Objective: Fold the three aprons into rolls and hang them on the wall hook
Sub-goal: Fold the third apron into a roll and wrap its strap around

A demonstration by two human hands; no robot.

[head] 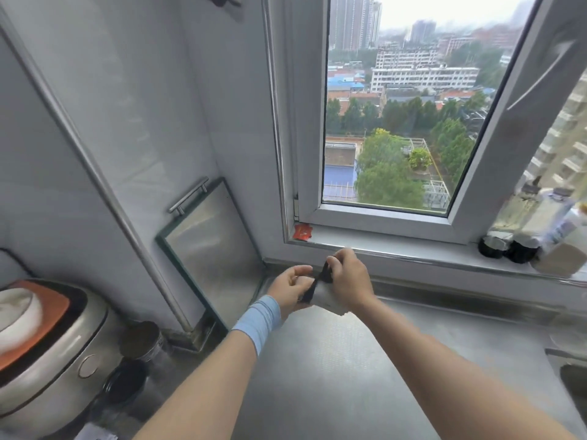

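Head view: left hand [290,289] and right hand [347,281] hold a pale rolled apron [330,301] just above the bench [349,360], fingers [340,258] pinching its black strap [324,274]. Risk: a slack strap would let the roll unwind before hanging.

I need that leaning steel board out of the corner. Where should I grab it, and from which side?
Probably by the bar handle at the top edge of the steel board, coming from above and from the right. The board stands leaning against the wall with the handle uppermost and clear, while the pipe crowds its left.
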